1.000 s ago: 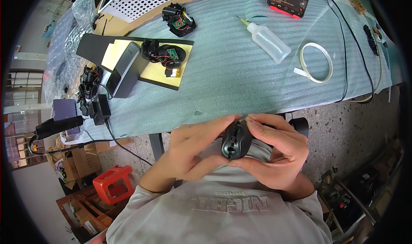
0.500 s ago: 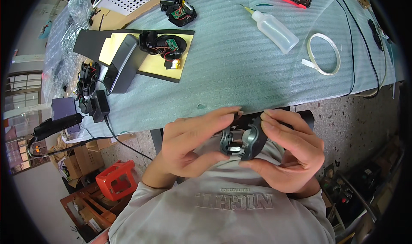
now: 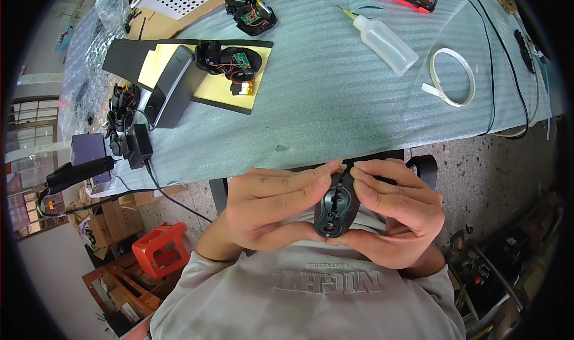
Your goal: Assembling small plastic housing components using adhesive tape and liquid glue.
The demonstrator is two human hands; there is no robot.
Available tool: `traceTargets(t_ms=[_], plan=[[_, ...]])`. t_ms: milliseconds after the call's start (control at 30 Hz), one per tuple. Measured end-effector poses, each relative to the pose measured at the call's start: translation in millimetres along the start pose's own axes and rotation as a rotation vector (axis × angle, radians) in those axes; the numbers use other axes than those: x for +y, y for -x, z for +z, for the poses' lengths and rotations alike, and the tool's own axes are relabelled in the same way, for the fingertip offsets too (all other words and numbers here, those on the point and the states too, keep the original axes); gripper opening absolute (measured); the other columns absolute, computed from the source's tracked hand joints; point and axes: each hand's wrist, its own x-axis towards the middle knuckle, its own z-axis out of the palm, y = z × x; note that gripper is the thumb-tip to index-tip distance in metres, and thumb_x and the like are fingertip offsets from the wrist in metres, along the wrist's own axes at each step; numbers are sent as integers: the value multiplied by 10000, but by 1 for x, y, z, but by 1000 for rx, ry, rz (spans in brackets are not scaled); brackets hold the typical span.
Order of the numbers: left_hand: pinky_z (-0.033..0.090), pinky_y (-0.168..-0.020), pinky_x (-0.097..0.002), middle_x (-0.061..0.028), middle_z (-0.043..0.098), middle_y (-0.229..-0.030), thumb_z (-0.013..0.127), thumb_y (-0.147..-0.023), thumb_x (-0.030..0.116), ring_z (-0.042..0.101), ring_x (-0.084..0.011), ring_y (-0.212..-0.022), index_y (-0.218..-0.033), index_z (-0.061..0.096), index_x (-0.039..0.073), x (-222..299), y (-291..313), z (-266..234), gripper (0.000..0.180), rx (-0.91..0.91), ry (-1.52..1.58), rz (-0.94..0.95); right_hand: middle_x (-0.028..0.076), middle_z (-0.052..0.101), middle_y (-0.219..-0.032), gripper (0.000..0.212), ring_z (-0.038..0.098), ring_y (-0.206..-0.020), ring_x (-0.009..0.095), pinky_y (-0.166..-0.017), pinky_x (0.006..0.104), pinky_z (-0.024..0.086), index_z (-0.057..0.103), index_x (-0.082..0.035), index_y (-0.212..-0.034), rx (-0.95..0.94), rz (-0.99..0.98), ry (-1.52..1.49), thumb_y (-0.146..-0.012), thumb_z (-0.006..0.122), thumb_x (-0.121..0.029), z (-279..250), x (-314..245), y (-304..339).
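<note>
Black plastic, a computer mouse shell (image 3: 336, 211), sits between both hands, close to the person's chest and below the table edge. The left hand (image 3: 272, 211) wraps its fingers around the shell's left side. The right hand (image 3: 391, 217) curls tight around the right side. On the foam-covered table (image 3: 335, 101) lie a squeeze bottle (image 3: 385, 41), a tape ring (image 3: 452, 77) and an opened mouse (image 3: 230, 62) on a yellow pad (image 3: 206, 80).

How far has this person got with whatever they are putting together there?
Hard to say exactly. In hand: both the left hand and right hand grip a black mouse-shaped shell above the lap, inner side up. Seemingly still open: a black opened device with red wires lies on a yellow sheet, and another opened part sits farther back. A squeeze bottle and tape ring lie beside them.
</note>
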Motion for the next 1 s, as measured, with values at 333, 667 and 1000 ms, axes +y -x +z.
traceTargets(t_ms=[333,667,1000], plan=[[600,-809,-379,-366,621,-1206,882,-657,158,725,-399,-980,-1239,648,-67,-10,4,3,666,10,30,17,170,748,-952,539,724,-946,283,-676,325,481,736,22,-966,-55,-9,11,-514,970,-153,-4,4,-3],[576,-865,-392,-419,547,-1277,812,-783,241,688,-443,-1057,-1349,514,-141,-3,9,3,745,-98,-103,-24,137,749,-909,514,726,-916,265,-702,323,476,721,9,-907,25,10,98,-506,973,-191,1,10,4],[565,-879,-377,-421,575,-1233,777,-809,131,685,-426,-1082,-1318,500,-198,13,-2,14,666,28,-180,-105,142,744,-903,445,713,-897,263,-680,333,440,717,4,-920,144,-184,424,-593,907,-230,20,5,11]])
